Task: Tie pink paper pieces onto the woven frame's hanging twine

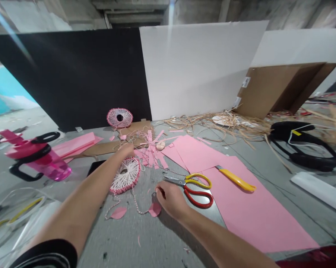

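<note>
My left hand (126,150) is curled just above a round string-woven disc (126,175) with a pink braided rim, close to a heap of pink paper strips (150,154). What its fingers hold is hidden. My right hand (170,200) rests on the grey floor, fingers down, beside red-and-yellow-handled scissors (197,190). A pink-and-white twine (137,203) runs from the disc past a pink paper heart (155,209) near my right fingertips. Another paper heart (118,213) lies at the left of the twine.
Pink paper sheets (240,201) lie on the floor with a yellow utility knife (235,178) on them. A second woven disc (119,118) sits on cardboard. A pink water bottle (36,156) stands left; dry reed strips (221,124) and black-handled shears (303,145) lie right.
</note>
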Motion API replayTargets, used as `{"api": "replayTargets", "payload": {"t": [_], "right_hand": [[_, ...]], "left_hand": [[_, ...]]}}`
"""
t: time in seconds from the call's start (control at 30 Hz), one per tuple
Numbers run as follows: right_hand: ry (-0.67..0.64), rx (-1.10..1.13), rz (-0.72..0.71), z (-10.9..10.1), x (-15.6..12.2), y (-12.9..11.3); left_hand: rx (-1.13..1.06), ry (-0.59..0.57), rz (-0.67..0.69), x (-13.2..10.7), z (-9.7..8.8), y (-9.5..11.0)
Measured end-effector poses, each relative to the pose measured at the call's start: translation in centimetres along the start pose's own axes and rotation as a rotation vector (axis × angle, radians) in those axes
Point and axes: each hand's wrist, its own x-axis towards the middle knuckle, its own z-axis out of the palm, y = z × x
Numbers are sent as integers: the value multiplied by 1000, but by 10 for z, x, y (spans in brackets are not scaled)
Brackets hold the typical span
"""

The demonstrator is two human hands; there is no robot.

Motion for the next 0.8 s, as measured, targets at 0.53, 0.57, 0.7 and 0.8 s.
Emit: {"api": "replayTargets", "payload": {"t": [0.53,0.57,0.7,0.8], "right_hand": [[-4,0,9,-1,0,-1],[-7,-2,6,-1,0,-1],[-24,-5,8,-2,-1,-1],[-31,-10,18,-3,0,-3]], "left_hand": [[-554,30,46,-47,-43,-48],[-556,28,45,-49,-44,-49],[-436,-6,0,-47,-29,-44],[-292,-31,-25,-42,-12,-40]]}}
